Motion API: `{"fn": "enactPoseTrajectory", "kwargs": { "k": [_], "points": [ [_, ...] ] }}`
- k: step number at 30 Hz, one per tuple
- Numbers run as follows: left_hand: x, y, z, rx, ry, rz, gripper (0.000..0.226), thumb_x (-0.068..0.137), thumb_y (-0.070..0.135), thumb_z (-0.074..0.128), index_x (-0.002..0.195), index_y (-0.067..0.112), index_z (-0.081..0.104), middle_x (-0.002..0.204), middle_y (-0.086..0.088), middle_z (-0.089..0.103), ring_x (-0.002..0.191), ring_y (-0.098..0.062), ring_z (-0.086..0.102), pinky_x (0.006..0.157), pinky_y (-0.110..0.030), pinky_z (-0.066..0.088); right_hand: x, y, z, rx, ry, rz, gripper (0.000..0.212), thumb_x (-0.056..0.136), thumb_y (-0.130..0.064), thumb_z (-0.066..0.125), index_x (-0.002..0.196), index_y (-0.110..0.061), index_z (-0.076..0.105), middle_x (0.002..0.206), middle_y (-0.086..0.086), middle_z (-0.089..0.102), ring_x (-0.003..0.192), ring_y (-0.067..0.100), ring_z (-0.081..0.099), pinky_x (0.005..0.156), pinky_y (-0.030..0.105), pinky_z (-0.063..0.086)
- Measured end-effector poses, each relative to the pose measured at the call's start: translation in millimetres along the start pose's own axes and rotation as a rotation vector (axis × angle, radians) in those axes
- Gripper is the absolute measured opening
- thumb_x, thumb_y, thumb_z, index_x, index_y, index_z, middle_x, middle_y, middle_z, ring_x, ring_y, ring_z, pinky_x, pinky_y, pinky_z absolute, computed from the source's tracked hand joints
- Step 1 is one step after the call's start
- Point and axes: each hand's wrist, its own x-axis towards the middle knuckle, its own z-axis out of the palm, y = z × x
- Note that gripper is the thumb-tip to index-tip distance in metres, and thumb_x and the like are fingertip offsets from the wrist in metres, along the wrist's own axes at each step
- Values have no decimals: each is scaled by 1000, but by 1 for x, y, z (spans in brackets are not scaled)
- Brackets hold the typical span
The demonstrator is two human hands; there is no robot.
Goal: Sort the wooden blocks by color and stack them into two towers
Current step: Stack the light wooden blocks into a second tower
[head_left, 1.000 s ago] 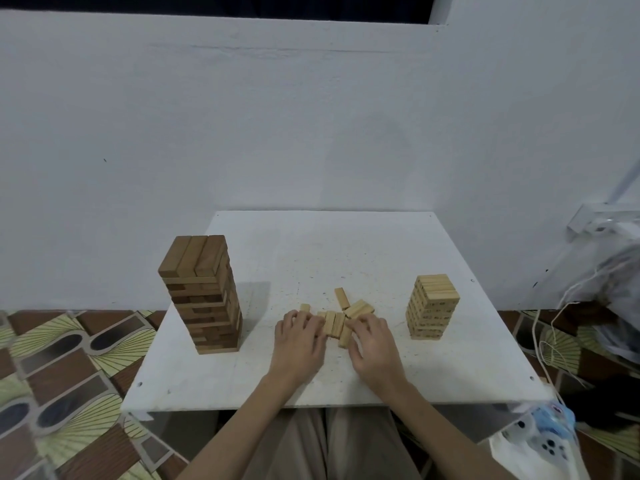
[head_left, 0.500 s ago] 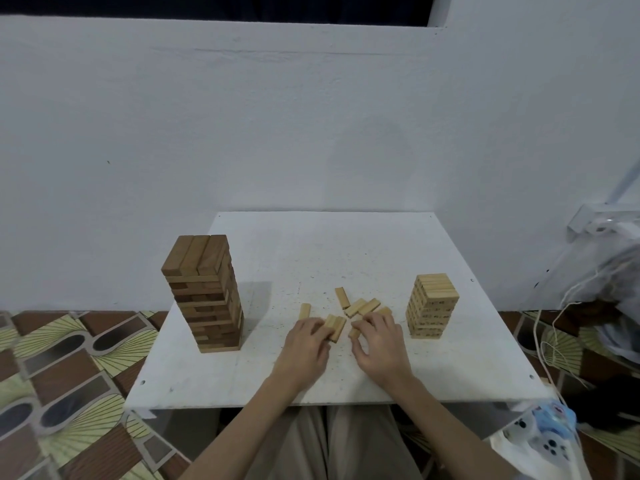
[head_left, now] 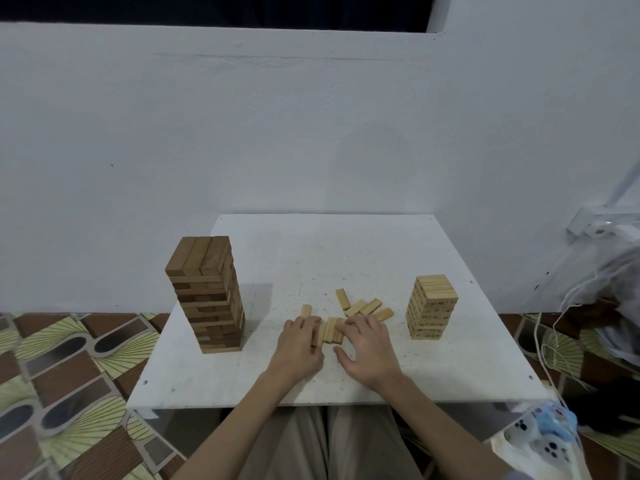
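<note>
Right, I see both hands near the table's (head_left: 214, 389) front edge, middle. Left hand (head_left: 300, 348) and right hand (head_left: 369, 349) press a small row of pale blocks (head_left: 330, 330) together from either side, fingers curled against the ends. Loose pale blocks (head_left: 363, 306) lie just behind them, one more (head_left: 305, 310) by the left fingertips. Dark tower (head_left: 207, 292) stands towards the left edge, pale tower (head_left: 431, 306) towards the right edge, well apart.
</note>
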Motion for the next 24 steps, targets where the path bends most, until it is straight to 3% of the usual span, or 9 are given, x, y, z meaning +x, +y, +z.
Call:
{"fn": "enactPoseTrajectory", "kwargs": {
  "k": [3, 6, 12, 18, 24],
  "points": [
    [0, 1, -1, -32, -7, -17, 56, 87, 23, 53, 139, 17, 34, 129, -5, 48, 116, -21, 37, 95, -27, 32, 2, 0, -2, 2, -44, -9, 43, 76, -47, 42, 97, -24, 71, 98, -3, 66, 89, 22, 60, 71, 38, 52],
    [1, 3, -2, -32, -8, -25, 59, 85, 28, 57, 139, 17, 34, 131, -4, 46, 117, -22, 36, 96, -28, 33, 4, 0, -6, 36, -87, -4, 54, 78, -50, 37, 112, -21, 68, 115, 0, 63, 106, 25, 53, 88, 40, 44],
    [9, 2, -10, 39, -42, -16, 81, 76, 42, 71, 142, 23, 28, 142, 3, 35, 128, -21, 28, 102, -30, 28, 13, 4, -20, 85, -181, -2, 66, 84, -45, 61, 142, -26, 37, 137, -6, 44, 122, 17, 33, 104, 32, 30],
    [19, 3, -18, -10, -146, -34, 89, 71, 33, 78, 144, 25, 27, 142, 8, 39, 134, -20, 21, 106, -33, 25, 24, 4, -33, 213, -302, 74, 82, 81, -37, 69, 148, -27, 24, 137, -2, 47, 124, 18, 31, 104, 36, 33],
    [27, 2, -22, -27, -160, -10, 86, 72, 30, 78, 143, 27, 29, 138, 11, 48, 132, -18, 25, 102, -32, 23, 30, 1, -37, 279, -366, 113, 86, 78, -32, 73, 148, -31, 23, 136, 0, 47, 122, 19, 34, 101, 34, 35]
  ]
}}
